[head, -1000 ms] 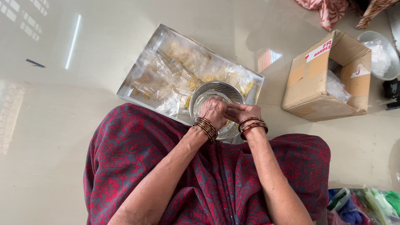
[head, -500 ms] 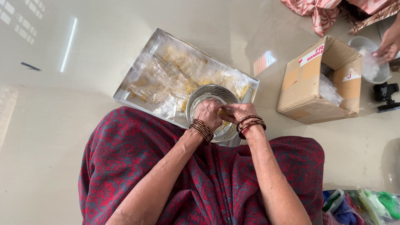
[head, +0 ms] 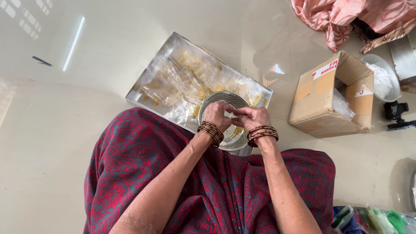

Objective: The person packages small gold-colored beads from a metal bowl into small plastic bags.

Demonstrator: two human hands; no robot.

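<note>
Both hands meet at frame centre over the steel bowl (head: 225, 125): left hand (head: 216, 116) and right hand (head: 251, 117) are pinched closed on a small gold piece (head: 236, 118), barely visible. Keep it over the bowl, beside the tray (head: 143, 93) of packets.

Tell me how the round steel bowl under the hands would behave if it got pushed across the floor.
The steel bowl looks thin-walled and shiny, so it is probably light and would likely slide easily on the glossy floor. Its wide, shallow shape suggests it would not tip readily. The small golden pieces inside would probably shift about.
</note>
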